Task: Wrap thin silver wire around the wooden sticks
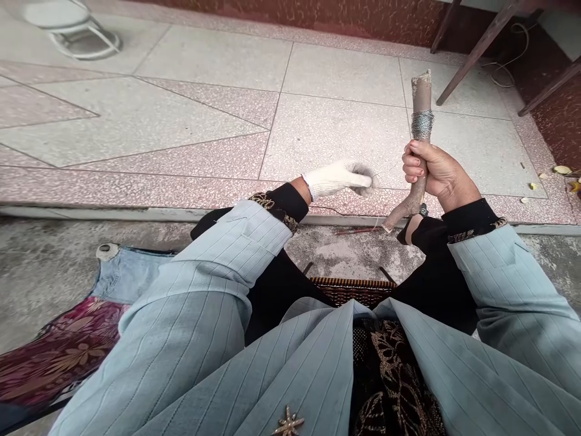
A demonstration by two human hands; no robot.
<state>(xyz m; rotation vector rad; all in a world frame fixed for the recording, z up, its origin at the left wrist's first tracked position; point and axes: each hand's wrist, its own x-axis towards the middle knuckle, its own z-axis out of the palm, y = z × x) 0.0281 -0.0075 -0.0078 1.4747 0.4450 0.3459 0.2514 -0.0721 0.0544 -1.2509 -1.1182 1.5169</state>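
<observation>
My right hand, bare, is wrapped round a forked wooden stick and holds it upright. Several turns of silvery wire are wound round the stick just above my fist. The fork's short branch points down to the left below the hand. My left hand wears a white knitted glove with greyish fingertips, and its fingers are pinched together. A thin wire shows faintly at those fingertips, running toward the stick. The inside of the pinch is hidden.
A pale step edge runs between the tiled floor and rough concrete. Wooden legs stand at upper right, a white stool at upper left. Patterned cloth lies at left. A woven seat is beneath me.
</observation>
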